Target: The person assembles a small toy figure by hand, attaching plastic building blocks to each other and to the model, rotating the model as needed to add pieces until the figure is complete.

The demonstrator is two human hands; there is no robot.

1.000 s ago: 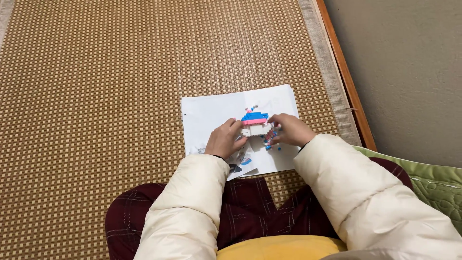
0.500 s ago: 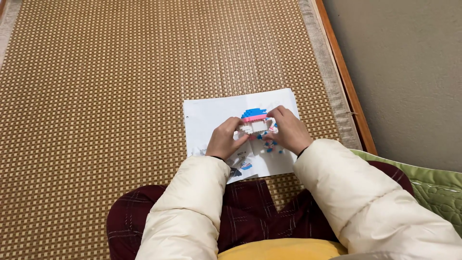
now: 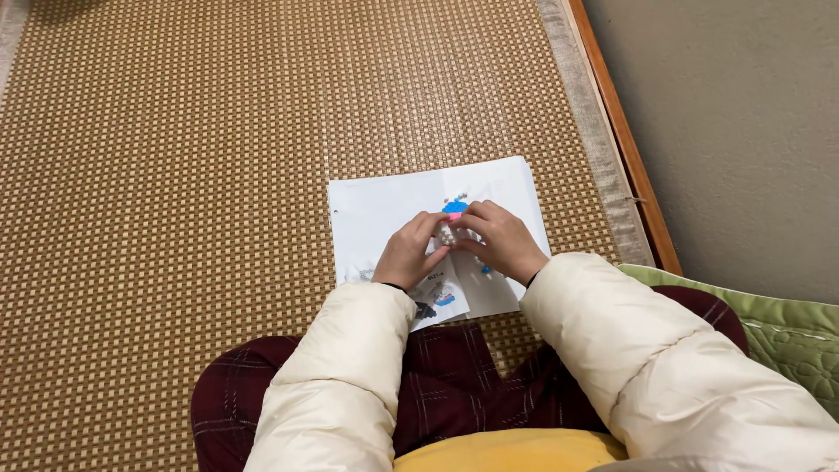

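Observation:
A small toy-brick model [image 3: 454, 210], blue on top with pink and white below, is held over a white instruction sheet [image 3: 384, 214] on the woven mat. My left hand [image 3: 409, 253] grips it from the left, and my right hand [image 3: 498, 238] covers it from the right. Most of the model is hidden under my fingers. A few tiny loose bricks [image 3: 486, 270] lie on the sheet near my right wrist. Cream padded sleeves cover both arms.
The sheet lies on a brown woven mat [image 3: 175, 175] with a wooden border strip [image 3: 625, 140] on the right, then grey floor [image 3: 743, 114]. A green quilted cushion [image 3: 786, 336] sits at the lower right. My dark red plaid trousers [image 3: 446, 385] fill the bottom.
Both hands have closed in more tightly around the brick model, and my right hand now covers most of it. The model sits slightly higher on the sheet.

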